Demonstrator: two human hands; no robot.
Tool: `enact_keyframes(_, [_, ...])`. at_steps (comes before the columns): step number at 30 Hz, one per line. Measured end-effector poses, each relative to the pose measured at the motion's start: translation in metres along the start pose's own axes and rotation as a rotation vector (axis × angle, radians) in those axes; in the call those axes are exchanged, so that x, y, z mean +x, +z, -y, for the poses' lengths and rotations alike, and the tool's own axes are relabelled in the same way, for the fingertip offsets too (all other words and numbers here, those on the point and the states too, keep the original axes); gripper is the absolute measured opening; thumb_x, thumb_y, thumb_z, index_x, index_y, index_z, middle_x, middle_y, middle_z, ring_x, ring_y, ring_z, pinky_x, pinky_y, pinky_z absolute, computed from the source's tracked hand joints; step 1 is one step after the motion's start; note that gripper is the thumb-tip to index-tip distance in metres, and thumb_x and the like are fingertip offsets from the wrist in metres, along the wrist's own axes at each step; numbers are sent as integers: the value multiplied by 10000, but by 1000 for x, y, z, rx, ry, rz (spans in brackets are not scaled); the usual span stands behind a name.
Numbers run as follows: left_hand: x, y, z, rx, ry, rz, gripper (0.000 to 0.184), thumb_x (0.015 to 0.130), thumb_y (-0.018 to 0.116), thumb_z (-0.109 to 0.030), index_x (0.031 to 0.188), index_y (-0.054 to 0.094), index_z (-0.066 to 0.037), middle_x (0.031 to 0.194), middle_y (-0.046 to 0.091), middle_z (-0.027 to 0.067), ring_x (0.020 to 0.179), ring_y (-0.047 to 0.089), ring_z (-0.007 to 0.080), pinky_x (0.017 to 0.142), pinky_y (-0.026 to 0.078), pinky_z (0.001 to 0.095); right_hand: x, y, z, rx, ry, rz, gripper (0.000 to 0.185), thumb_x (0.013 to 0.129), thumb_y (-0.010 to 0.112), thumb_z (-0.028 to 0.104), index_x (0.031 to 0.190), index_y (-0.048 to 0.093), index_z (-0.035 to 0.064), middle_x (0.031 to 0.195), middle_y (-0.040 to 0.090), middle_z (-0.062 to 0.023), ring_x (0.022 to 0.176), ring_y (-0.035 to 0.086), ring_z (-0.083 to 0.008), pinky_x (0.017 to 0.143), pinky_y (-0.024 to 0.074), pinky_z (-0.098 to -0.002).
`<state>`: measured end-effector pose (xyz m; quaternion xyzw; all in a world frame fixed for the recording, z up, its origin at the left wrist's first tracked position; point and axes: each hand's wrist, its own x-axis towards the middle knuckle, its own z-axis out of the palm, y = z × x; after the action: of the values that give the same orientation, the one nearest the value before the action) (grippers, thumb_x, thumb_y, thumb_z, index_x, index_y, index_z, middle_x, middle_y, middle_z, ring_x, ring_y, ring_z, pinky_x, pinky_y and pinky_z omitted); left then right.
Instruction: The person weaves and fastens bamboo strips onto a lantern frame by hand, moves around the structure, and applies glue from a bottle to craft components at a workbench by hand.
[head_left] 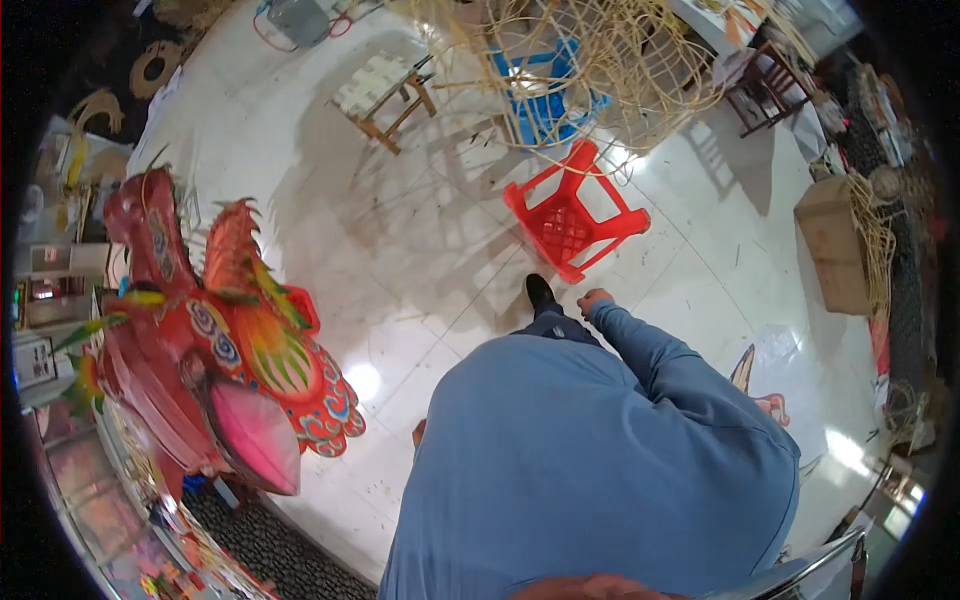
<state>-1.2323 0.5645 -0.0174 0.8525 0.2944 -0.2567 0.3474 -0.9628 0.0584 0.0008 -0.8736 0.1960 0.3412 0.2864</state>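
My right hand hangs past the blue sleeve, its fingers curled in, with nothing visible in it. Just beyond it on the tiled floor is a red plastic stool; a gap separates the two. Only a sliver of my left hand shows beside my blue top, and its fingers are hidden. To the left, the nearest large thing is a painted red dragon head with a pink ear and green and yellow trim; my left hand is apart from it. One black shoe shows below me.
A bundle of bent cane strips spreads over a blue plastic stool. Farther left stands a small woven-top stool. On the right are a wooden chair, a cardboard box and a paper sheet with a drawing.
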Motion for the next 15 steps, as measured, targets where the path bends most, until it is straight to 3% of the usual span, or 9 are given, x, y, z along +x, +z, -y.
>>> enact_keyframes(6, [8, -8, -17, -232, 53, 44, 327, 818, 450, -343, 951, 604, -89, 932, 595, 98, 864, 565, 216, 761, 448, 319, 17, -6, -8, 31, 9, -67, 265, 729, 489, 251, 772, 645, 42, 649, 632, -86, 557, 622, -185, 626, 507, -297])
enact_keyframes(15, [39, -30, -53, -315, 118, 69, 277, 817, 459, -292, 919, 598, -74, 887, 587, 81, 829, 551, 189, 734, 443, 311, 27, 2, -36, -5, 76, -38, 267, 716, 478, 256, 752, 653, 58, 669, 638, -89, 623, 629, -198, 680, 495, -315])
